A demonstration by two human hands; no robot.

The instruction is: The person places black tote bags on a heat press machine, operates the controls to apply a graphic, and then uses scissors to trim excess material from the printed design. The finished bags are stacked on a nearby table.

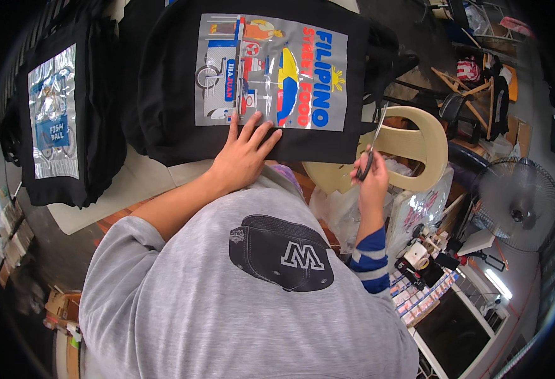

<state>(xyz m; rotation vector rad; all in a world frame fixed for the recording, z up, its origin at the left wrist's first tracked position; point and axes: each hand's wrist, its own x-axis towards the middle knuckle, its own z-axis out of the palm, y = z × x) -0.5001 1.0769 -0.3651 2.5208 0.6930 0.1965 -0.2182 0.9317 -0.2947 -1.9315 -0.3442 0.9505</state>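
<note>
My left hand lies with its fingers spread on a black cloth item, which looks like a tote bag. Its fingertips touch the lower edge of the shiny printed panel, which carries colourful lettering and a street-cart picture. Beside the right edge of the cloth, my right hand is closed round the black handles of a pair of scissors. The slim metal blades point up and away from me, apart from the cloth. How far the blades are parted is too small to tell.
A stack of similar black printed cloth items stands at the left on the pale table. To the right are a cream plastic chair, a standing fan, clear plastic wrapping and a dark screen.
</note>
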